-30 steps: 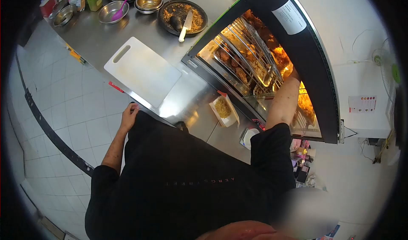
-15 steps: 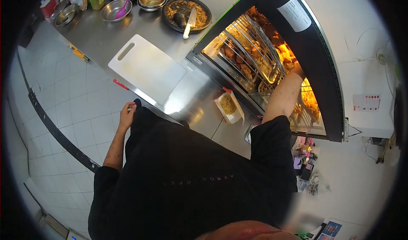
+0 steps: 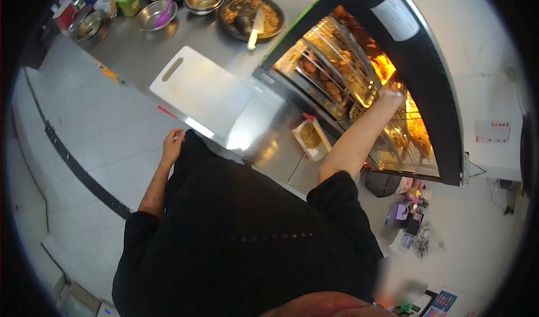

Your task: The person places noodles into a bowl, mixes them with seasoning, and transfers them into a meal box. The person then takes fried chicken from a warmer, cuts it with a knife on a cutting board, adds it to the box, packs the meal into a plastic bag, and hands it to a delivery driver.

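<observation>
Lit food cabinet [image 3: 435, 70]: is standing beside the cutting board [image 3: 196, 90], at the right of the worktop [image 3: 126, 53], browned food [image 3: 309, 66] lying on trays [image 3: 369, 94] inside.
Right hand [image 3: 395, 93]: is extending into the cabinet; blur is hiding the fingers, so I cannot tell their grip.
Left hand [image 3: 174, 142]: is hanging beside the black shirt [image 3: 252, 216], fingers curling loosely, showing nothing held.
Carton [image 3: 318, 152]: is sitting open near the cabinet, holding a grainy filling [image 3: 309, 135].
Progress: filling is apparently already sitting in place; browned food is remaining on the trays.
</observation>
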A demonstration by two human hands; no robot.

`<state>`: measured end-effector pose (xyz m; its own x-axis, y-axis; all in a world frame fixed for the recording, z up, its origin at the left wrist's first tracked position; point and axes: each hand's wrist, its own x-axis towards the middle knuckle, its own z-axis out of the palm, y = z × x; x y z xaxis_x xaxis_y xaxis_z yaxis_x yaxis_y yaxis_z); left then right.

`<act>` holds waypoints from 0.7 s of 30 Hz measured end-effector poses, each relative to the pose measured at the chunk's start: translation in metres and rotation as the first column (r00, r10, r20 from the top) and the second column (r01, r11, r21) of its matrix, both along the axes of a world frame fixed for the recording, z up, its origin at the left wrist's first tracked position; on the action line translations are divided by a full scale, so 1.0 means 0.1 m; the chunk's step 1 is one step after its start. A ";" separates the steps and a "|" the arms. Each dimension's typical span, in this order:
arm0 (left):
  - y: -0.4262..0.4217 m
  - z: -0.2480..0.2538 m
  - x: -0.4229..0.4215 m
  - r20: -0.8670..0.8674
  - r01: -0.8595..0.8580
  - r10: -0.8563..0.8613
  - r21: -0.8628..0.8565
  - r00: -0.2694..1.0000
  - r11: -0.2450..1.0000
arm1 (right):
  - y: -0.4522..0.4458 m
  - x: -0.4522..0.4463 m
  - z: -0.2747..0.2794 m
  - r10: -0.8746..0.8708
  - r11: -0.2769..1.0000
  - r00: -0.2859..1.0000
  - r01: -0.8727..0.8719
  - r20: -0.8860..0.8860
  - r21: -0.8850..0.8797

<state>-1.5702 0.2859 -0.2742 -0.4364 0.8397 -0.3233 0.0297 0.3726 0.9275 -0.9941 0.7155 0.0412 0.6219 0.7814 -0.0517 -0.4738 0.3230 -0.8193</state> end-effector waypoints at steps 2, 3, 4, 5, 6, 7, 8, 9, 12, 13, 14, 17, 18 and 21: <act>0.06 0.15 -0.10 -0.036 -0.022 0.023 0.012 0.999 1.000 | -0.52 -0.38 -0.06 0.051 0.987 0.997 -0.042 -0.051 0.156; 0.05 0.18 -0.19 -0.040 -0.035 0.035 0.011 0.999 0.999 | -1.12 -1.02 0.19 0.113 0.991 0.993 -0.116 0.040 0.066; 0.07 0.21 -0.29 -0.043 -0.041 0.042 0.013 0.998 0.999 | -1.51 -1.53 0.27 0.057 0.992 0.995 -0.066 0.079 0.109; 0.11 0.24 -0.41 -0.046 -0.044 0.045 0.021 0.998 0.999 | -1.73 -1.74 0.09 0.128 0.982 0.984 -0.144 0.125 0.126; 0.16 0.28 -0.53 -0.049 -0.071 0.069 -0.047 0.996 0.996 | -1.86 -1.94 -0.12 0.197 0.964 0.965 -0.223 0.173 0.144; 0.22 0.25 -0.67 -0.108 -0.084 0.081 -0.025 0.991 0.996 | -2.02 -2.27 -0.33 0.325 0.935 0.930 -0.343 0.170 0.094; 0.28 0.20 -0.83 -0.166 -0.088 0.086 -0.008 0.982 0.996 | -2.17 -2.59 -0.59 0.442 0.891 0.883 -0.453 0.158 0.039; 0.33 0.17 -1.00 -0.225 -0.087 0.085 0.003 0.971 0.996 | -2.18 -2.81 -1.07 0.533 0.846 0.837 -0.527 0.122 -0.081; 0.71 0.27 -1.41 -0.335 -0.011 0.019 0.027 0.942 1.000 | -2.10 -3.86 -1.97 0.869 0.483 0.468 -0.729 0.163 -0.485; 0.87 0.31 -1.54 -0.322 0.010 0.004 0.040 0.947 0.999 | -1.98 -4.17 -2.66 0.795 0.588 0.355 -0.650 0.492 -0.481; 1.00 0.33 -1.67 -0.305 0.025 -0.008 0.050 0.952 0.998 | -1.96 -4.50 -2.49 0.911 0.407 0.384 -0.787 0.147 -0.464; 1.23 0.42 -2.12 -0.300 0.023 -0.003 0.062 0.954 0.998 | -1.67 -4.87 -2.44 0.966 0.247 0.099 -0.626 0.240 -0.739; 1.27 0.44 -2.25 -0.302 0.023 -0.002 0.064 0.953 0.998 | -1.52 -4.87 -2.80 0.932 0.276 -0.042 -0.563 0.361 -0.779; 1.22 0.36 -2.64 -0.232 -0.067 0.070 0.021 0.970 0.998 | -0.66 -4.68 -3.01 0.420 0.793 -0.445 -0.244 0.791 -0.558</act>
